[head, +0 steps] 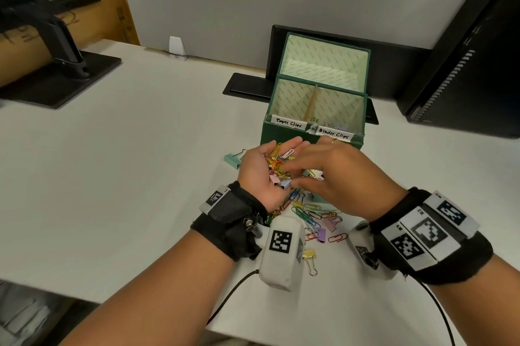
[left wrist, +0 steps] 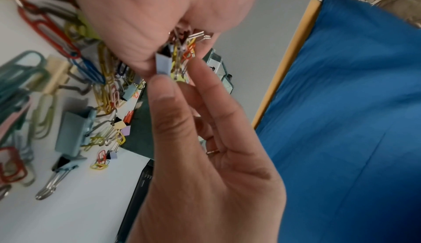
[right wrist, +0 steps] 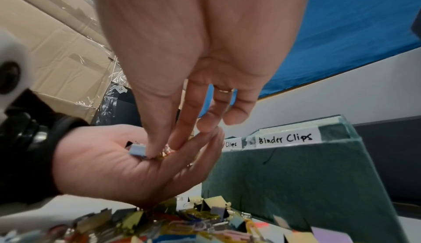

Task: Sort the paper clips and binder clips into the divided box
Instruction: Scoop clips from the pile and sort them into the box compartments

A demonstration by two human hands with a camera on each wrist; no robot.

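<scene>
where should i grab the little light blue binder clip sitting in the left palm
Pinch the small light blue metal binder clip across its two flat folded sides, coming from above with thumb and forefinger. It lies at the heel end of the cupped left hand, beside the tangle of coloured wire paper clips, so its body is exposed while its wire handles are buried. The right hand is already placed for that grip.

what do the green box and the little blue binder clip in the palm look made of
Green divided box: looks like rigid cardboard, matte green cloth or paper outside, printed paper lining; soft fuzzy edges.
Blue binder clip: probably sheet metal with matte pastel paint, folded crisply with a black inside, lying in the left hand.
</scene>
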